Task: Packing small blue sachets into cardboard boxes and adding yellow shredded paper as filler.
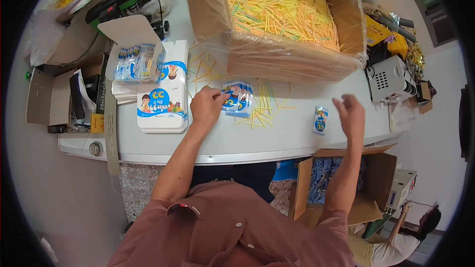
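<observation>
Head view shows our left hand (207, 105) pinching a small blue printed packet (238, 99) on the worktop (277, 136). Our right hand (350, 114) hovers empty, fingers spread, beside another packet (320, 120). Beyond both hands, a plastic-lined cardboard box (277, 54) holds yellow straws (279, 7). Left of our left hand, an open carton (136, 59) holds more packets.
</observation>
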Available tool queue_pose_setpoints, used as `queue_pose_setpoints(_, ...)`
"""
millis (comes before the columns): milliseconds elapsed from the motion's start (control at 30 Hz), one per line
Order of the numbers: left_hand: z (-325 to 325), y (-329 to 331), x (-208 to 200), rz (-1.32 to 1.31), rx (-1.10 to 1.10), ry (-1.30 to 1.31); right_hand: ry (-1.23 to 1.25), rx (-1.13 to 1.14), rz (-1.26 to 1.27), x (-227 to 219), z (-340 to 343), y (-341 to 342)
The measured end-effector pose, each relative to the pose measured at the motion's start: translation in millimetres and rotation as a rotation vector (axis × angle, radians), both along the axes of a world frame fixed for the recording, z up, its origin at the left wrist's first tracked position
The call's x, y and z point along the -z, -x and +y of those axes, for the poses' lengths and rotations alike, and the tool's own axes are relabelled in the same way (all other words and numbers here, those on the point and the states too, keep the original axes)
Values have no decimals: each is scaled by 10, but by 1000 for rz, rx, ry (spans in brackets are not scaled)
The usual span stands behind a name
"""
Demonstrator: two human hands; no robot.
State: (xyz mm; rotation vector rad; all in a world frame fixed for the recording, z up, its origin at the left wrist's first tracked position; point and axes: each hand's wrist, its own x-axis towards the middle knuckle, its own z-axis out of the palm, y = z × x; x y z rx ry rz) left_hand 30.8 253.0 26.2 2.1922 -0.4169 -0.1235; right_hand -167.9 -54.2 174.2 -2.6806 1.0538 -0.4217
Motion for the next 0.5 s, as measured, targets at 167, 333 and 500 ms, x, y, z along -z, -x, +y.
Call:
queue_pose_setpoints(167,157,66,-192,-113,122,-28,110,-536,-345,-845,436,-1141)
queue_pose_setpoints(333,207,122,-292,-168,167,150,394,-727,-161,-647,-51,-2611)
queue_pose_setpoints(500,277,129,-441,-72,184,239,590,-602,174,-498,-457,-3485)
